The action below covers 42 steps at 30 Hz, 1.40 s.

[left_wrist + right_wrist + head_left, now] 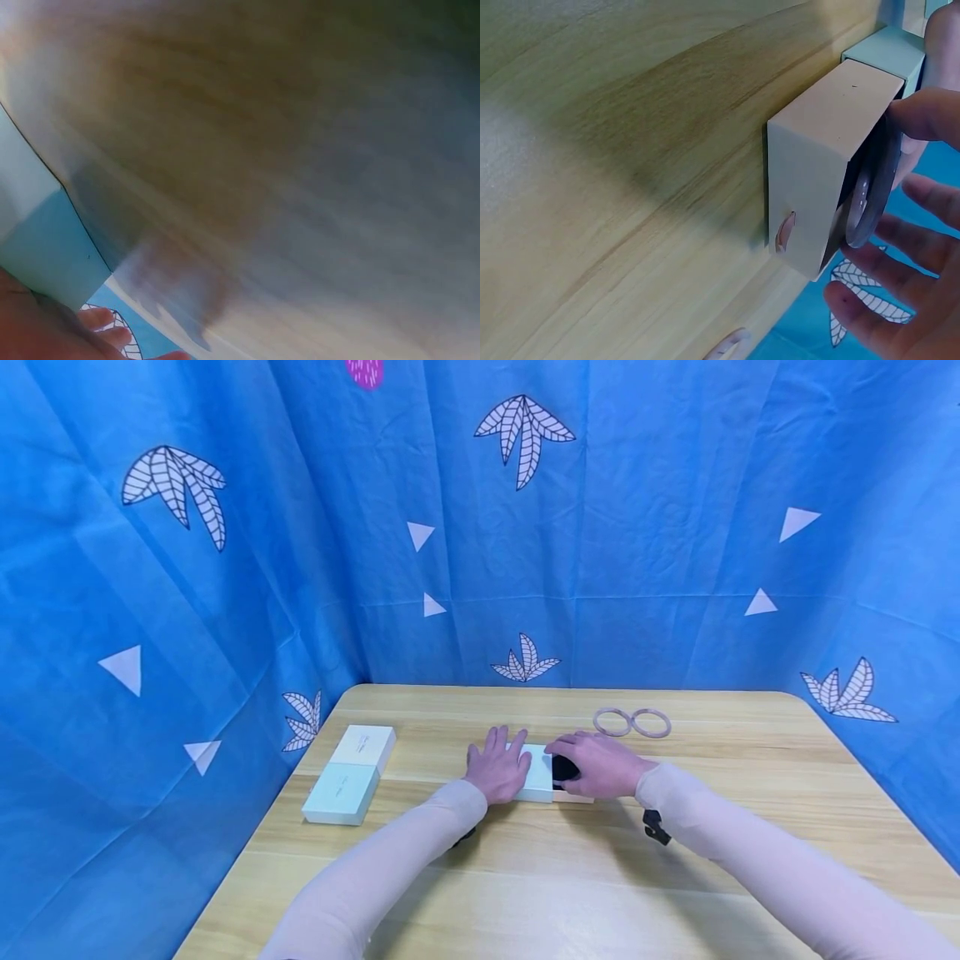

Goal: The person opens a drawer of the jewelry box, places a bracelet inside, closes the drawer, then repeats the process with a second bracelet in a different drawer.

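A slide-out gift box with a light-blue sleeve [537, 775] lies in the middle of the table, its pale pink drawer [817, 142] pulled out to the right. My left hand [498, 775] rests on the sleeve with its fingers spread. At the drawer's open top, my right hand [606, 766] pinches a purplish-grey bangle [877, 191] between thumb and fingers. The bangle stands tilted, partly inside the dark-lined drawer. A small ribbon pull [785, 231] shows on the drawer's front. The left wrist view catches only part of the left hand and box.
Two pinkish bangles [651, 723] lie side by side behind the right hand. On the left, a white box [363, 746] and a light-blue box [341, 793] lie end to end. Blue curtains [637, 527] border the wooden table [525, 877] behind and at the sides.
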### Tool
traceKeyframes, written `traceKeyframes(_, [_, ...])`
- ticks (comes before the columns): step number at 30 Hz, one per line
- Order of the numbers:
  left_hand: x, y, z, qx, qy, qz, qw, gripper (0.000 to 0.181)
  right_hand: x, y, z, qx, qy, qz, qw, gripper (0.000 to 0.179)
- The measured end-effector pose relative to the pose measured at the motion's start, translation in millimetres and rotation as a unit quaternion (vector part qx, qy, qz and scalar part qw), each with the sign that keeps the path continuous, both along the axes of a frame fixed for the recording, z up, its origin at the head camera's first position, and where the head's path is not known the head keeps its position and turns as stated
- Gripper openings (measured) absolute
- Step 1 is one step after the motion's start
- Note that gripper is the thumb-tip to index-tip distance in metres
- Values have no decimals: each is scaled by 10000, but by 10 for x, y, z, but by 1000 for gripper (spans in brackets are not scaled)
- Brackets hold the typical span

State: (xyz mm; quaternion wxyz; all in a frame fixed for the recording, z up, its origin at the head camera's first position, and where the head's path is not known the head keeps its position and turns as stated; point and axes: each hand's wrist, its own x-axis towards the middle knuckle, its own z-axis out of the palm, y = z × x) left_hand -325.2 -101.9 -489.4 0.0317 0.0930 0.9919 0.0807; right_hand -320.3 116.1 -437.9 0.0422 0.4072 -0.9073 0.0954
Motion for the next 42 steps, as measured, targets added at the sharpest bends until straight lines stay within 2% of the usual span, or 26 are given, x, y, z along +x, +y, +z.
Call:
traceKeyframes(13, [46, -12, 37, 60, 123, -61, 9999, 61, -9, 24, -27, -104, 87, 37, 9999, 53])
traceKeyframes(23, [-1, -13, -1, -41, 13, 4, 10000, 62, -25, 47, -59, -115, -65, -76, 9999, 55])
traceKeyframes(42, [16, 2, 25, 84, 90, -13, 9999, 60, -30, 115, -85, -275, 76, -2, 9996, 52])
